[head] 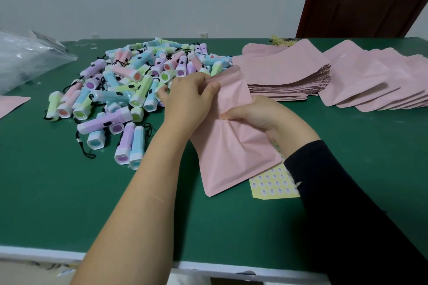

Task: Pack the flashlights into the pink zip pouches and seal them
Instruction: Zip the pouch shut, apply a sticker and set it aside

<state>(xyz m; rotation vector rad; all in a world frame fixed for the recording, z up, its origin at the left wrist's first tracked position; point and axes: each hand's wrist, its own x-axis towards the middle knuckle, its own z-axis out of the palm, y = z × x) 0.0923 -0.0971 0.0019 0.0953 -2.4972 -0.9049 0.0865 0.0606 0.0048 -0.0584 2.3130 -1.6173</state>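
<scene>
Pink matte film pouch (234, 145) held over the green surface (69, 192), bottom edge near a yellow sticker sheet (273, 186) lying under it. Right hand (259, 115), dark sleeve, grip clenched on the pouch mid-body, film creased there. Left hand (187, 99), bare forearm, grip pinching the pouch top by the zip strip, thumb on front face. Looks like the mouth is being worked at the zip; can't tell if a flashlight is already inside, body looks fairly flat. Pouch reads as light, thin, floppy, a bit slick, so best taken at the stiffer zip edge and side seams. Beyond the left hand: flashlights (129, 90) in a loose pastel heap with black cords, likely hard plastic, light, may roll or snag; take by the barrel. Farther right, stack of empty pouches (287, 76), more fanned pouches (375, 83). Clear plastic bag (25, 60) far left.
</scene>
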